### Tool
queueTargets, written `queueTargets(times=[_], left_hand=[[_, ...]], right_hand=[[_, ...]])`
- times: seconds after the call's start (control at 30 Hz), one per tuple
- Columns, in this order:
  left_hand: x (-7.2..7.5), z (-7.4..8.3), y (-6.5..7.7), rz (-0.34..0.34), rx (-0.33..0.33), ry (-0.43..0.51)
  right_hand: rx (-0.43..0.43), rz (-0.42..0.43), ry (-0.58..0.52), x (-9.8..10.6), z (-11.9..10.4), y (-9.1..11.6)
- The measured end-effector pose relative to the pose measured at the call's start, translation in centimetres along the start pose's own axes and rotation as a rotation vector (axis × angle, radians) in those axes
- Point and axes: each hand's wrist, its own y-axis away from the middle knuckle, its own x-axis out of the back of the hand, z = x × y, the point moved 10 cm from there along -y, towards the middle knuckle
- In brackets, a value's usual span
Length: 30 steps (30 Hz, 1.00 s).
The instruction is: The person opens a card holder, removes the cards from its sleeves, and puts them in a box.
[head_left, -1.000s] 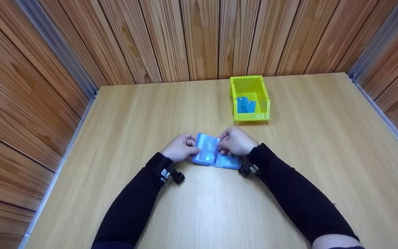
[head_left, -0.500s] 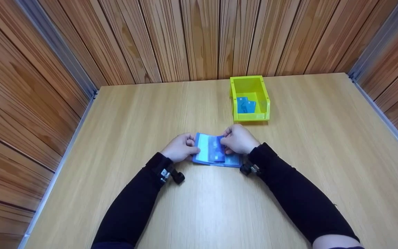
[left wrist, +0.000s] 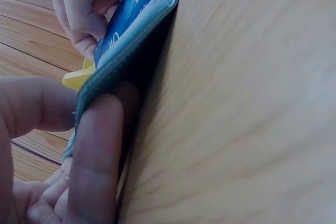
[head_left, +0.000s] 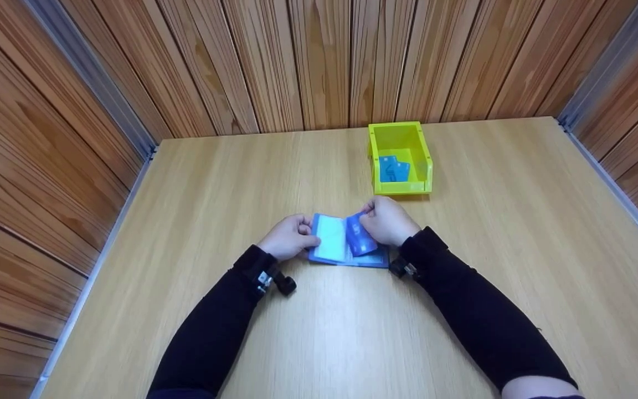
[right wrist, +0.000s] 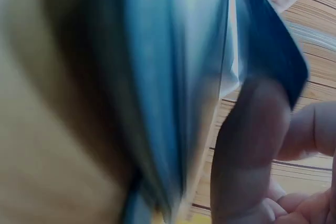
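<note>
An opened blue card holder (head_left: 330,238) with clear sleeves lies spread between the hands in the head view. My left hand (head_left: 288,237) grips its left edge, and in the left wrist view the fingers (left wrist: 97,145) wrap around the stitched cover. My right hand (head_left: 388,220) pinches a dark blue bank card (head_left: 360,237) by its upper end, tilted over the holder's right half. The card's chip and white print show in the left wrist view. In the right wrist view, thumb and finger hold a corner of the blue card (right wrist: 270,40), close against the blurred sleeves.
Beyond the right hand stands a yellow open-front bin (head_left: 402,188) with several blue cards (head_left: 395,170) in it. Wood-panelled walls (head_left: 319,66) enclose the back and both sides of the wooden table (head_left: 319,332).
My right hand has drawn the blue card rightward out of the holder's left sleeve and tilted it, leaving that sleeve pale. The left hand has stayed in place on the holder.
</note>
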Motion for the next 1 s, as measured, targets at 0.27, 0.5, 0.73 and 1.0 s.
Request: queueTargets(times=[0.27,0.5,0.73,1.0], left_hand=[[-0.1,-0.1,-0.2,-0.008,-0.002,0.012],[-0.2,-0.1,-0.1,-0.017,-0.005,0.026],[-0.1,-0.1,-0.1,-0.005,0.003,0.014],[-0.1,-0.2,-0.1,0.002,0.007,0.018]], right_hand=[[0.016,0.110,-0.004,2.2,-0.7,0.3],[0.122,0.270,-0.156,5.5,-1.5,1.0],[0.116,0.386,-0.272,8.3,-0.2,0.9],[0.016,0.378,-0.228,10.0,1.5,0.4]])
